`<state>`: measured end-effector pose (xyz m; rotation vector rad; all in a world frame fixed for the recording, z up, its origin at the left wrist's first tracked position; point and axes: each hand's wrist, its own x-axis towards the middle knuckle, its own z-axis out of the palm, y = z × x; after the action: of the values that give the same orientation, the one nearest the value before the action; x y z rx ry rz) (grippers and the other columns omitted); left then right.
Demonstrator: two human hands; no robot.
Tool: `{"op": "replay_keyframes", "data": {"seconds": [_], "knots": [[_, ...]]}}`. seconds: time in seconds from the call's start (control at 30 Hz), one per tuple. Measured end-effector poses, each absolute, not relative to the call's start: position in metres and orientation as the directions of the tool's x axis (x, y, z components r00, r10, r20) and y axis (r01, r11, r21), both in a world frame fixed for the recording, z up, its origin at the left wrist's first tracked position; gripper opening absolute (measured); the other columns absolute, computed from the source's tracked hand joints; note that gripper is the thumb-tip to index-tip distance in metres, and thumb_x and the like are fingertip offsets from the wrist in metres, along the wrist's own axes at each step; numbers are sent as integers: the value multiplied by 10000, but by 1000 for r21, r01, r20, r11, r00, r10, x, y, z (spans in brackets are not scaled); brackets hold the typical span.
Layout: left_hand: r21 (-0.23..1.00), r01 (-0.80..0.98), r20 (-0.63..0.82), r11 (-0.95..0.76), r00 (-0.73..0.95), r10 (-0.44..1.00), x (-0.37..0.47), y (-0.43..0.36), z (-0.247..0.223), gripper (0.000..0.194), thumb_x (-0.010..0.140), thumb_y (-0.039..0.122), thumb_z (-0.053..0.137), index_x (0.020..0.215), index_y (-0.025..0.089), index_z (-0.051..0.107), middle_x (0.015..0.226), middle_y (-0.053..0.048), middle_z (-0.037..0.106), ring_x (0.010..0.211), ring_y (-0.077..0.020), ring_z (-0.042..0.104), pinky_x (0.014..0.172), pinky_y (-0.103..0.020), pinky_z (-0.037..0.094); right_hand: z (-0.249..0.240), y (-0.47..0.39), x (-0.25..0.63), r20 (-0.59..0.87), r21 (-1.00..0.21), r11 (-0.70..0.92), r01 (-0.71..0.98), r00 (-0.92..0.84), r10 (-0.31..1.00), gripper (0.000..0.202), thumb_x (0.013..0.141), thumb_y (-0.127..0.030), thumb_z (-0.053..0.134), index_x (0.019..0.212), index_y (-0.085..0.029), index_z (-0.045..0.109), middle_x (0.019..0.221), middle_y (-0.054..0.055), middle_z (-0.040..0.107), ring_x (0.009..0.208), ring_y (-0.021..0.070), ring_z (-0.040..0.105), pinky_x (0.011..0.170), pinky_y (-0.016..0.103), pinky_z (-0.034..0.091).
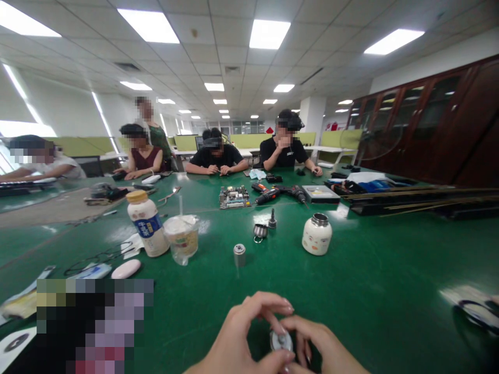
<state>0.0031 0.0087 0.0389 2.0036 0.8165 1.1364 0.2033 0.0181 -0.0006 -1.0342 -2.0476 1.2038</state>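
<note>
While both my hands crowd in close, here's the action: my left hand [253, 332] arches over a small round metal piece [281, 341], thumb and fingertips pinching its edge. My right hand [319, 345] curls in from the other side, fingers bent against it; how firmly it grips, I can't tell. The piece sits nearer me than the upright metal cylinder [239, 255], and to the right of it. I'd call this the handling step, two-handed fingertip work on that one part. What the next move calls for, as I judge it, is a steady pinch on the left and light, exact fingers on the right, because something so small and smooth could easily slip.

Out past my fingers, the cylinder stands alone on the green tabletop [370, 291]. Left of it, a lidded cup [182, 240] with a straw; beyond it and to the right, a ringed metal cup [260, 231], then a dark fitting [272, 221]. Well right of the cylinder, a pale jar [317, 240] shows its metal neck. Far behind it, a circuit board [234, 198]!
</note>
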Motion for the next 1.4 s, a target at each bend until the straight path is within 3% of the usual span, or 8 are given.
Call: {"op": "replay_keyframes", "data": {"seconds": [0.3,0.5,0.73,0.9,1.0,1.2,1.3,1.4], "knots": [[708,56,587,-704,507,631,3,15,29,705,711,99,794,1306,327,493,1088,-10,718,1141,-248,630,998,-347,468,-1,17,202,130,-894,337,296,-547,827,322,750,-386,684,966,-149,661,683,-18,525,556,117,447,506,210,348],[707,307,534,-637,358,766,6,8,41,641,692,-17,702,1210,325,541,882,37,724,853,-187,685,877,-343,485,1,16,203,44,-892,281,353,-553,832,386,721,-297,734,1084,-186,669,721,-15,591,590,126,511,542,205,389],[696,172,577,-697,443,686,6,7,36,708,692,-14,618,1300,319,472,1104,-2,695,1128,-232,609,989,-366,432,-7,17,203,79,-881,305,362,-522,849,330,722,-335,733,998,-162,675,685,-23,556,576,127,491,535,217,373],[652,244,605,-718,404,686,7,11,36,714,669,-8,635,1280,324,477,1023,4,683,945,-204,660,939,-381,450,-2,17,203,54,-893,287,347,-551,833,379,727,-308,724,1079,-177,670,781,7,632,600,131,529,555,219,396],[656,247,586,-713,427,688,6,12,36,719,695,-10,648,1295,333,449,898,27,702,1052,-227,643,982,-396,434,1,17,203,63,-892,296,341,-554,830,368,722,-304,730,1061,-174,673,759,0,625,598,130,532,559,217,402],[622,159,616,-767,504,605,5,15,32,695,734,35,652,1335,304,430,1082,-27,706,1221,-255,562,1036,-385,424,-3,15,204,104,-874,329,357,-525,845,334,720,-296,719,1024,-165,680,701,-17,582,580,126,497,548,217,391],[605,208,626,-768,472,621,5,14,33,671,712,46,665,1303,299,470,1168,-52,659,1175,-269,582,991,-388,453,-3,15,204,117,-868,349,354,-536,836,385,733,-309,709,1089,-170,670,694,-20,580,574,126,488,546,217,396],[627,253,610,-737,428,667,5,11,36,680,699,32,671,1288,309,474,1008,-24,683,1058,-252,628,964,-405,455,-1,15,204,94,-874,336,352,-556,826,373,742,-302,710,1093,-184,667,743,-9,612,586,125,499,545,212,405]]}}
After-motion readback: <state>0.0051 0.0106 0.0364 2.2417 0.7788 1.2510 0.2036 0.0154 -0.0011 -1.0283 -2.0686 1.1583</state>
